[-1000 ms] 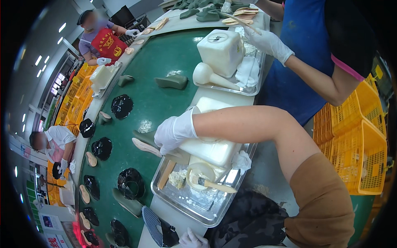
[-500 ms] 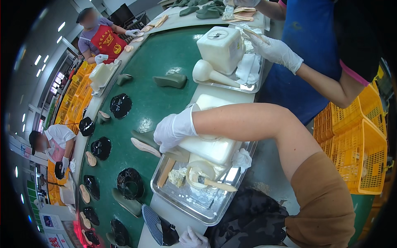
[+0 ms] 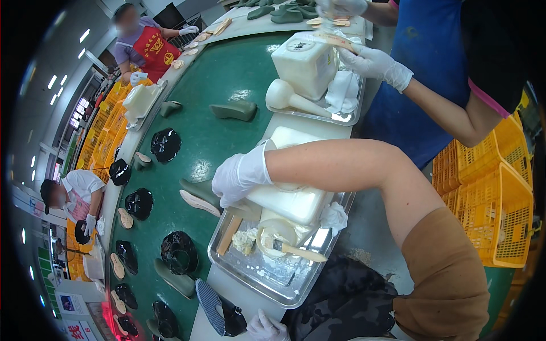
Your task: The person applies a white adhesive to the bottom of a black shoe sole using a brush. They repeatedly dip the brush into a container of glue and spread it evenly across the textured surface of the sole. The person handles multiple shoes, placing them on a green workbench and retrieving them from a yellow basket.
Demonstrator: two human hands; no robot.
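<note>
Clock = whole frame, from its centre.

Step in hand (judged): handling of grey-green, foot-shaped, smooth last, at approx. 9 o'c, on inner edge of smooth green belt. White-gloved R hand lies over it; fingers curled round it, seem to grip, tips partly hidden. Flat, pale pink insole runs along last's lower side; can't tell if bonded.

L hand, also white-gloved, 6 o'c, cut by frame edge; can't tell if grasping. Just beside: striped grey, shoe-shaped piece w/ glossy black part, on pale worktop.

Next move calls for (judged): firm hold on last, insole kept in line, clear of shiny metal tray (6–7 o'c). In tray: wooden-handled brush, on round whitish dish.

Writing (not copied): yellow characters + emblem on red apron, 10–11 o'c; dark mark on top of boxy white plastic container, approx. 12–1 o'c, plus small side label, illegible; red characters on white sign, 8 o'c.
</note>
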